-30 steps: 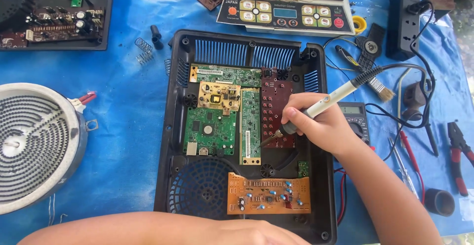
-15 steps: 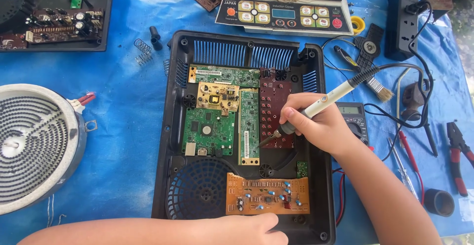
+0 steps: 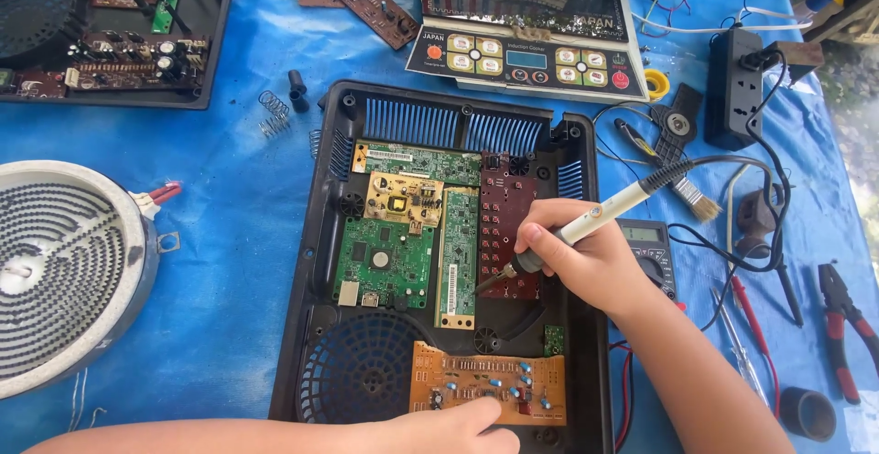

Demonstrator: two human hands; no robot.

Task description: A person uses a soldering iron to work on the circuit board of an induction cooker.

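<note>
**A:** What do you have, going from the left?

**B:** A round coil (image 3: 55, 271) lies at the left on the blue sheet (image 3: 229, 234), well clear of the work. Then the open black case (image 3: 316, 262), with a green board (image 3: 385, 262) in its middle and a dark red board (image 3: 508, 234) beside that. My left hand (image 3: 458, 426) lies at the bottom edge, fingers pressed flat on the orange board (image 3: 485, 385) at the case's near end. I can't tell whether it grips anything.

**A:** And the right?

**B:** My right hand (image 3: 586, 257) is closed around the iron (image 3: 568, 234), held like a pen. The tip points down-left and sits at the lower left edge of the dark red board, next to the narrow green strip (image 3: 455, 253).

**A:** How would you do it well?

**B:** I'd judge it best to rest the right wrist on the case rim, touch only the one joint, and keep the cord (image 3: 732, 166) from dragging. The left hand should hold flat pressure, away from the tip. The meter (image 3: 648, 243) and pliers (image 3: 847, 326) lie to the right.
</note>
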